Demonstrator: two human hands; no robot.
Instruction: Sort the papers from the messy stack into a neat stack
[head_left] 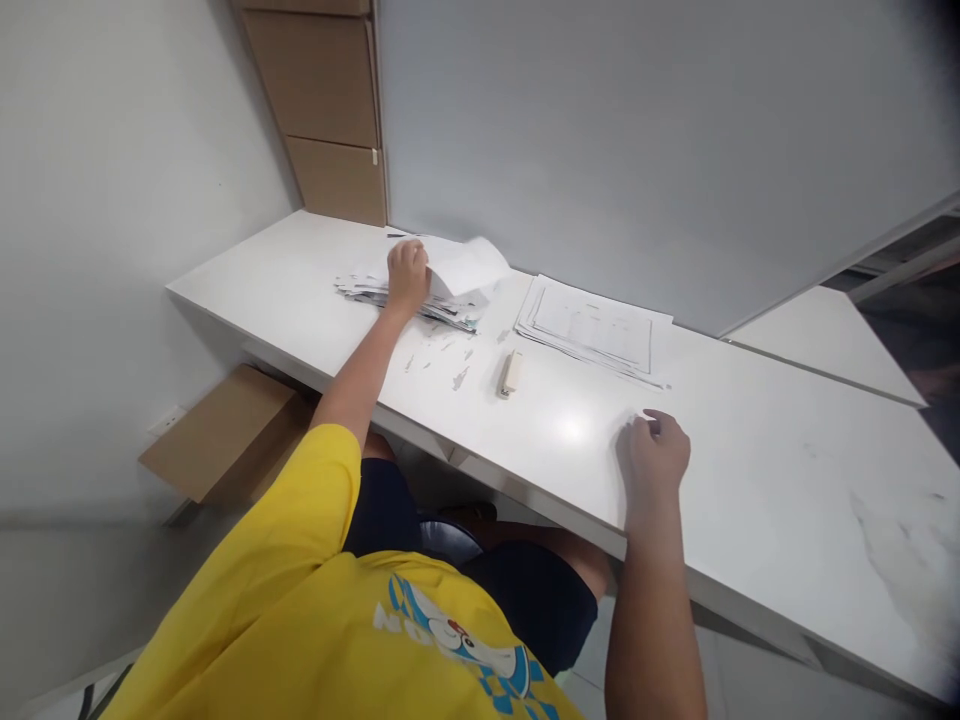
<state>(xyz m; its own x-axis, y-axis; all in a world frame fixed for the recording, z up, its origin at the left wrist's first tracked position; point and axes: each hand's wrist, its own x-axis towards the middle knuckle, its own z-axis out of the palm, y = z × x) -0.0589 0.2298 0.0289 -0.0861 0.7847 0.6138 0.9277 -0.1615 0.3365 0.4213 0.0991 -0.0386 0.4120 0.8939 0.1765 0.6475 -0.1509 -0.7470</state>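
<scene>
My left hand [408,272] is closed on the edge of a white sheet of paper [472,266], which curls up over a messy stack of papers [442,310]. Over the table at the right, my right hand [658,446] is curled with its fingers pressed in; whether anything small is between them is hidden. Between the hands lies a small cream-coloured stapler [511,374], touched by neither. Behind it is a second, neater stack of printed sheets [592,328].
The white table [757,450] runs along a grey panel [600,130]. Dark scraps or marks [460,380] dot its surface near the left stack. Cardboard boxes [337,180] are piled at the back left corner, and an open carton [232,430] sits below the table's left side.
</scene>
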